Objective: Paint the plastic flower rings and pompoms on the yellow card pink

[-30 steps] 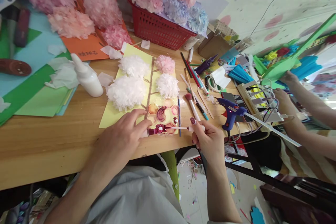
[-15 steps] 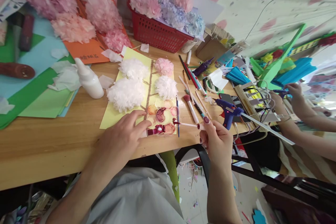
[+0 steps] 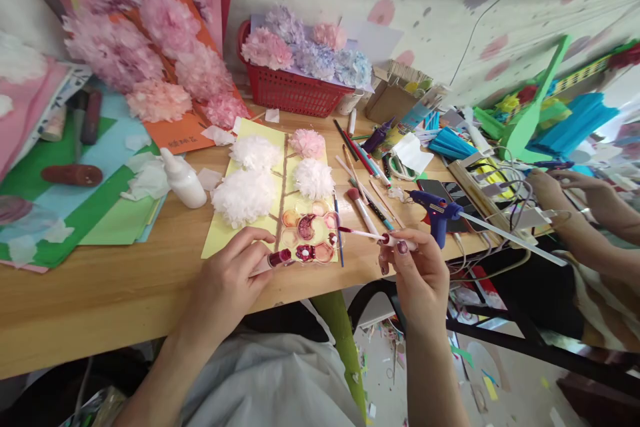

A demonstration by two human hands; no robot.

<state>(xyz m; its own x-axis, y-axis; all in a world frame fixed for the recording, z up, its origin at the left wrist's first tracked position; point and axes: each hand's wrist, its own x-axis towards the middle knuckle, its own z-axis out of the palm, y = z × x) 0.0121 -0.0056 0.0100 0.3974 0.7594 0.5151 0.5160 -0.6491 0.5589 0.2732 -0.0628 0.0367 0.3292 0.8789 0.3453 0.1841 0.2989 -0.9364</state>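
1. Tube (image 3: 273, 263), pale along its body and dark red toward the mouth, is gripped between the thumb and fingers of the left hand (image 3: 234, 272). It lies tilted near the bottom edge of the yellow sheet (image 3: 214, 239), its mouth facing right.
2. The right hand (image 3: 417, 270) pinches the pale handle of a wand (image 3: 367, 235) between thumb and fingertips. The wand points left, its dark red tip at the right edge of the palette (image 3: 319, 232); I cannot tell whether the two touch.
3. The clear palette, with round wells stained red, orange and pink, rests on the lower right part of the sheet, just beside the tube.
4. Above it on the sheet are white puffs (image 3: 244, 197) and a pink puff (image 3: 307, 143), along a brown stem (image 3: 283, 181).
5. A slim blue stick (image 3: 339, 240) lies along the palette's right side; a red-bristled brush (image 3: 363, 211) is near it.
6. A white bottle (image 3: 187, 181) stands left of the sheet, and a blue glue gun (image 3: 434, 209) is beyond the right hand.
7. At far right, a co-worker's hands (image 3: 547, 191) are near a power strip (image 3: 475, 193).
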